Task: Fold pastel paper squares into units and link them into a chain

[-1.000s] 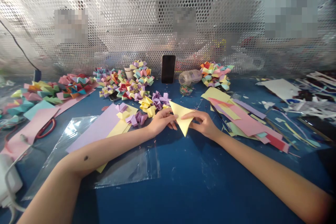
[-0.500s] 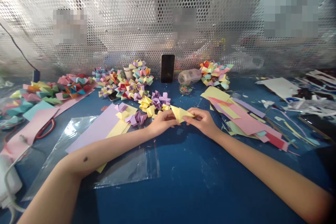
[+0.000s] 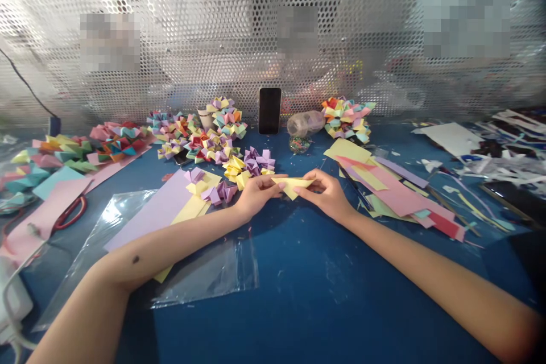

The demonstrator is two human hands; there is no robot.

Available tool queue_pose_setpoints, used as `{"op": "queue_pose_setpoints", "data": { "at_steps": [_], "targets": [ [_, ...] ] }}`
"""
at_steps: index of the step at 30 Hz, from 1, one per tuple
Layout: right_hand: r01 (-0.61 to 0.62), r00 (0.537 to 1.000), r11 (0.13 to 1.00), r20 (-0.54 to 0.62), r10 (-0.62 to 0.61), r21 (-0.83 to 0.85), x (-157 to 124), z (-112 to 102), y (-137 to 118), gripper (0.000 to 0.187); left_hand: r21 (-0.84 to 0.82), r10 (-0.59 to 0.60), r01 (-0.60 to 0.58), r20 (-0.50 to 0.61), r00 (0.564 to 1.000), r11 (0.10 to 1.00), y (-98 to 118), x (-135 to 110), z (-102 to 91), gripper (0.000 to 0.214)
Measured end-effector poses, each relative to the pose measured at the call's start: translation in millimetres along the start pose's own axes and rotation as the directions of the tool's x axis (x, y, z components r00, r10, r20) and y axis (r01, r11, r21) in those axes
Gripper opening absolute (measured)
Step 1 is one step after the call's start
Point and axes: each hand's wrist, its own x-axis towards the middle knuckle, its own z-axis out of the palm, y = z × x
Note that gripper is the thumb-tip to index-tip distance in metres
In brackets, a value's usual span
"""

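Observation:
Between my two hands a folded piece of yellow paper [image 3: 292,186] is held up above the blue table, its point facing down toward me. My left hand [image 3: 257,195] pinches its left corner between thumb and fingers. On the other side, the thumb and fingers of my right hand [image 3: 326,192] grip the right corner. Just beyond my left hand sit folded purple paper pieces [image 3: 258,161] and yellow folded pieces [image 3: 235,169]. More purple folded pieces [image 3: 220,192] lie beside my left wrist.
Purple paper sheets [image 3: 149,210] lie on a clear plastic bag [image 3: 213,273] under my left forearm. A phone [image 3: 270,111] stands upright at the back near a plastic bottle [image 3: 306,123]. Coloured strips [image 3: 396,196] lie right; scissors [image 3: 70,213] and a power strip [image 3: 12,296] left.
The yellow paper has turned in my hands: its upward point has gone and a point now faces down. Both hands still hold its ends.

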Motion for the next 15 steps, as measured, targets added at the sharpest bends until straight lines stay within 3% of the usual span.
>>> {"op": "queue_pose_setpoints", "data": {
  "at_steps": [3, 15],
  "targets": [
    [-0.027, 0.999, 0.995, -0.027, 0.029, 0.099, 0.4, 1.4, 3.4, 0.029, -0.015, -0.003, 0.003, 0.009, 1.0, 1.0, -0.8, 0.6, -1.3, 0.042],
    [-0.027, 0.998, 0.984, -0.053, 0.037, 0.178, 1.5, 3.0, 2.7, 0.035, -0.019, -0.017, 0.017, -0.003, 1.0, 1.0, 2.5, -1.6, -0.8, 0.036]
  ]
}}
